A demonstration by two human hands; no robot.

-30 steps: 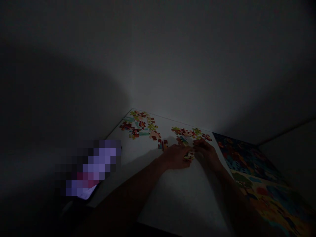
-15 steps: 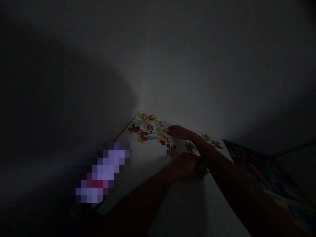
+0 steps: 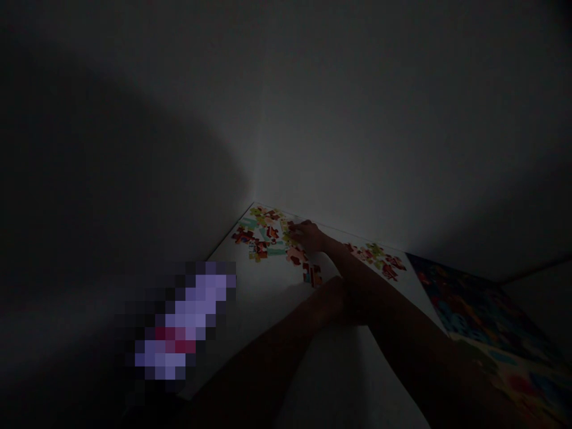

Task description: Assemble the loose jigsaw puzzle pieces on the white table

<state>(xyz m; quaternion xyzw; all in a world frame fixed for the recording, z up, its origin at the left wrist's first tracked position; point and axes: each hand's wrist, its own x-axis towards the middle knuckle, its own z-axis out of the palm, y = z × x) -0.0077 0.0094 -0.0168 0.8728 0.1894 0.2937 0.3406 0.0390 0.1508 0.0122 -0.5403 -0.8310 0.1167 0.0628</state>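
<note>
The right hand (image 3: 308, 233) is reaching across the body to the far left corner of the white board (image 3: 268, 286), its arm passing over the left wrist, and its fingertips are resting on the edge of the loose puzzle pieces (image 3: 263, 232) scattered there; in this dim light it is not possible to tell whether the fingers are pinching a piece or only touching the pile. The left hand (image 3: 342, 301) is lying near the middle of the board, mostly covered by the crossing right forearm, so whether it is clenched, loose or holding anything cannot be told. A second cluster of pieces (image 3: 378, 257) is sitting along the far edge of the board toward its right, apart from the first, which suggests the pieces are being kept in sorted groups. Just beside the board's right edge the colourful picture sheet (image 3: 482, 322) is lying flat, probably placed close for reference. A blurred-out object (image 3: 183, 322) is resting at the board's left edge, well apart from both hands.
</note>
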